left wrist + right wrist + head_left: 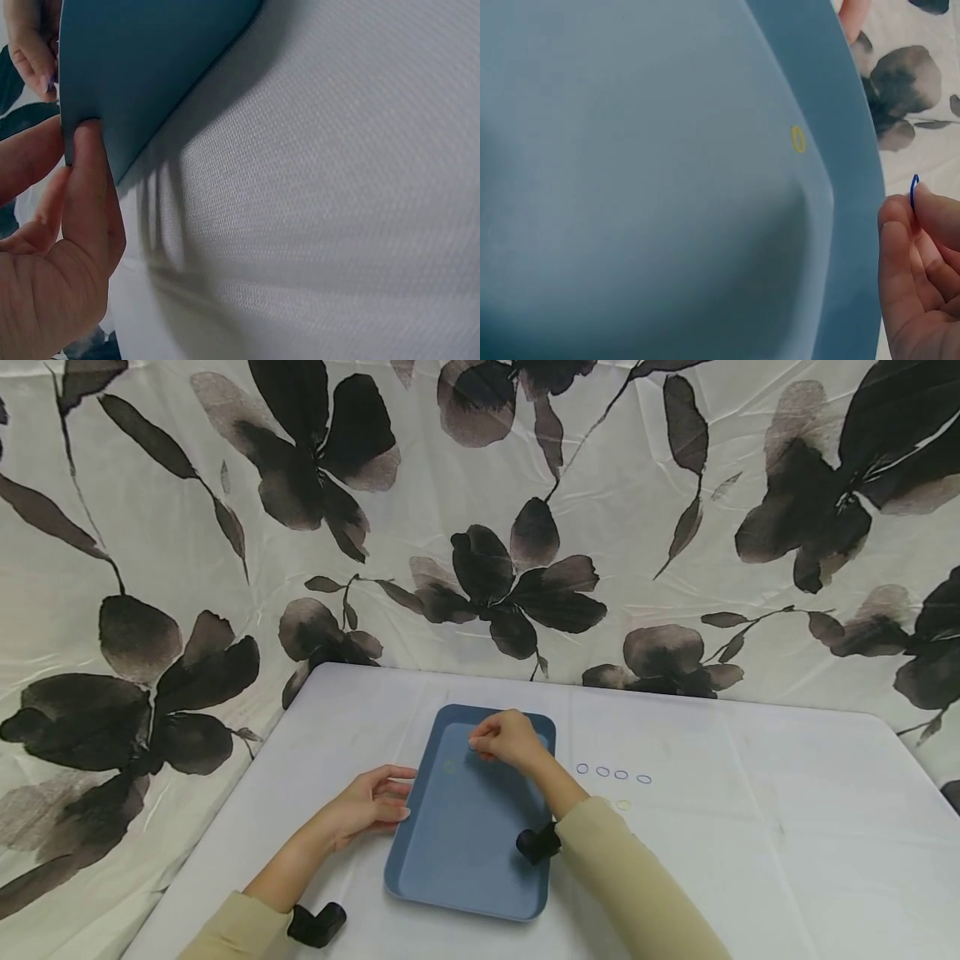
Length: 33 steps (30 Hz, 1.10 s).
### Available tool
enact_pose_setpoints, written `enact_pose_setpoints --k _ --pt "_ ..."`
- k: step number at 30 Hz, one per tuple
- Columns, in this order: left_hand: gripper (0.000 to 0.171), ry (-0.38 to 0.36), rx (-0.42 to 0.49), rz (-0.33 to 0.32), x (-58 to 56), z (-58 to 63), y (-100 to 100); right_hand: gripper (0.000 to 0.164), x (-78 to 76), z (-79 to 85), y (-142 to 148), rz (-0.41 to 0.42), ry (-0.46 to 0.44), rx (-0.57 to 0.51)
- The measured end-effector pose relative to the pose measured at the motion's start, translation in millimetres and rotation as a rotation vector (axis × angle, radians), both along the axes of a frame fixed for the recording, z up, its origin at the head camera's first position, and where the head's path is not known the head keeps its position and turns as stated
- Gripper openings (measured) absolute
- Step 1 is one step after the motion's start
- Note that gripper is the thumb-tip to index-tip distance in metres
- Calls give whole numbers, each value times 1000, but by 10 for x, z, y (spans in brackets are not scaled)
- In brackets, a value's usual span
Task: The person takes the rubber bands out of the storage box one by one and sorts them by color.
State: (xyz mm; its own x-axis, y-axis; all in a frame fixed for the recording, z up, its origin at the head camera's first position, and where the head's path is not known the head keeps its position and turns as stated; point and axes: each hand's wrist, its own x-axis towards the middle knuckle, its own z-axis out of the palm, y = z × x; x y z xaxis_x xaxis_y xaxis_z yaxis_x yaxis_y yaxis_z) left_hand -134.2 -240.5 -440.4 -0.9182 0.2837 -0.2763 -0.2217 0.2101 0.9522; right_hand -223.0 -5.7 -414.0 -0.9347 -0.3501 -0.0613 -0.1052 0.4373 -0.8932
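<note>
My right hand [510, 741] is over the far part of a blue rectangular tray [465, 860], pinching a thin blue ring [914, 192] between thumb and fingertip. A yellow ring [799, 139] lies flat inside the tray, close to its wall; in the head view it shows faintly toward the far left side. At the tray's left side, my left hand [372, 804] holds the rim, with fingers [88, 195] on both sides of the edge in the left wrist view.
Right of the tray, a row of several blue rings [602, 772] lies on the white table [750, 852]. Nearer, beside the right forearm, are yellow rings [623, 805], partly hidden by it. Behind the table hangs a floral cloth [420, 527]. Black cameras [318, 925] sit on both wrists.
</note>
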Motion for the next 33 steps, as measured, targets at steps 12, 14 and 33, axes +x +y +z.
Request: enact_pose_setpoints --k 12,14,33 --pt "61 2 -6 4 -6 32 -2 7 1 128 182 24 -51 -110" --pt "60 1 -7 4 -14 38 -2 7 -5 149 218 26 -65 -131" --pt "59 -5 3 8 -1 8 2 12 -24 133 609 -24 -86 -219"
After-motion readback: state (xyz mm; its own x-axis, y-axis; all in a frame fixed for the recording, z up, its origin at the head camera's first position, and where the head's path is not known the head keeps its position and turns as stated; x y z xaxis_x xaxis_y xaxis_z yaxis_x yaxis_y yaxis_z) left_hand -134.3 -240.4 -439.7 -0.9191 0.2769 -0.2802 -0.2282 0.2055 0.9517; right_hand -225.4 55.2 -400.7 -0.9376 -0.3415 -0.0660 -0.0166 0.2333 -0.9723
